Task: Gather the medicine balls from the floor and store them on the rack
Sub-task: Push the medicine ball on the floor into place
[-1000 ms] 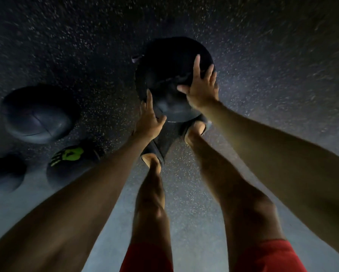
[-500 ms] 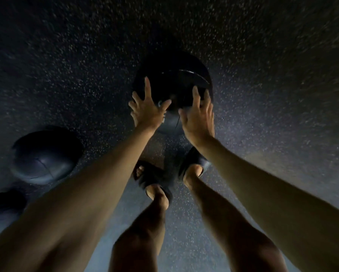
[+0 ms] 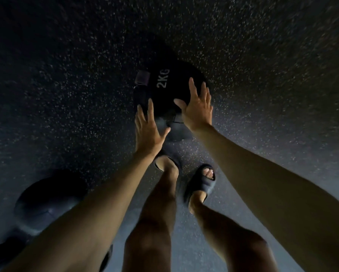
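A black medicine ball (image 3: 164,91) marked "2KG" lies on the dark speckled floor (image 3: 66,75) ahead of my feet. My left hand (image 3: 148,128) is at its near left side with straight, spread fingers. My right hand (image 3: 197,107) lies flat on its right side, fingers straight and pointing away from me. Neither hand curls round the ball. The lighting is dim and the ball's underside is hidden. No rack is in view.
A second dark medicine ball (image 3: 45,201) sits at the lower left, partly behind my left forearm. Another dark ball (image 3: 1,256) shows at the bottom left corner. My feet in dark slides (image 3: 201,185) stand just short of the 2KG ball.
The ball has rolled so its "2KG" marking now faces up. Both hands stayed on its sides, and my feet have stepped closer; the view shifted, dropping the green-marked ball out of frame.
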A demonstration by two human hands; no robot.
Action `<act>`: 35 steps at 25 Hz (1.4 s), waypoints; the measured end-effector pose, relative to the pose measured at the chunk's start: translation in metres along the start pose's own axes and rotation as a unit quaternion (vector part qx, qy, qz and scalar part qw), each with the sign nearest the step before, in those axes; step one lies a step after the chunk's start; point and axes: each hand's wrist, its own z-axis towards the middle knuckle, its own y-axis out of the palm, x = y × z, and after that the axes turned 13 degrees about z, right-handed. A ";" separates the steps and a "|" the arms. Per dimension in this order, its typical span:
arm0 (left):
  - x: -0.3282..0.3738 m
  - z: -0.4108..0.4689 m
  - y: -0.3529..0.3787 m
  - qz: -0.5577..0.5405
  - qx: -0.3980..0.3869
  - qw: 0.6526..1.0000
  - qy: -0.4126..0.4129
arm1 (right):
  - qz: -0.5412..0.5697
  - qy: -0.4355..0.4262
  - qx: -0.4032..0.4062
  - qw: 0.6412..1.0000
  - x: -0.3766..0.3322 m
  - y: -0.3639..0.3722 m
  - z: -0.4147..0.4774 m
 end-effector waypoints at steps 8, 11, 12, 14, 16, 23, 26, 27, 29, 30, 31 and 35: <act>0.045 0.137 -0.093 0.040 -0.054 0.996 -0.061 | -0.028 -0.055 0.002 0.998 -0.031 -0.016 0.007; 0.065 0.171 -0.104 0.014 -0.056 0.996 -0.066 | -0.028 -0.045 -0.026 0.998 -0.023 -0.025 0.022; 0.069 0.177 -0.106 0.013 -0.051 0.997 -0.054 | -0.017 -0.028 -0.027 0.999 -0.027 -0.032 0.036; 0.075 0.180 -0.107 0.007 -0.023 1.000 -0.015 | -0.003 -0.011 -0.027 1.000 -0.037 -0.048 0.070; 0.080 0.177 -0.107 0.008 0.006 1.000 0.006 | 0.003 -0.012 -0.049 0.999 -0.046 -0.070 0.107; 0.134 0.208 -0.116 0.027 0.019 0.999 -0.015 | 0.061 0.060 -0.038 0.996 -0.105 -0.139 0.234; 0.163 0.248 -0.135 0.046 0.023 0.997 -0.050 | 0.041 -0.026 -0.018 0.999 -0.106 -0.153 0.232; 0.174 0.263 -0.142 0.049 0.028 0.996 -0.064 | 0.026 -0.064 -0.023 0.997 -0.101 -0.156 0.224; 0.194 0.291 -0.156 0.027 0.047 0.994 -0.098 | 0.002 -0.103 -0.051 0.993 -0.089 -0.159 0.206; 0.203 0.304 -0.163 0.012 0.059 0.992 -0.114 | -0.002 -0.101 -0.070 0.992 -0.084 -0.158 0.200; 0.210 0.314 -0.169 0.000 0.067 0.990 -0.124 | -0.004 -0.094 -0.084 0.992 -0.082 -0.157 0.198; 0.208 0.329 -0.185 0.018 0.072 0.996 -0.041 | -0.003 -0.061 -0.094 0.994 -0.105 -0.157 0.228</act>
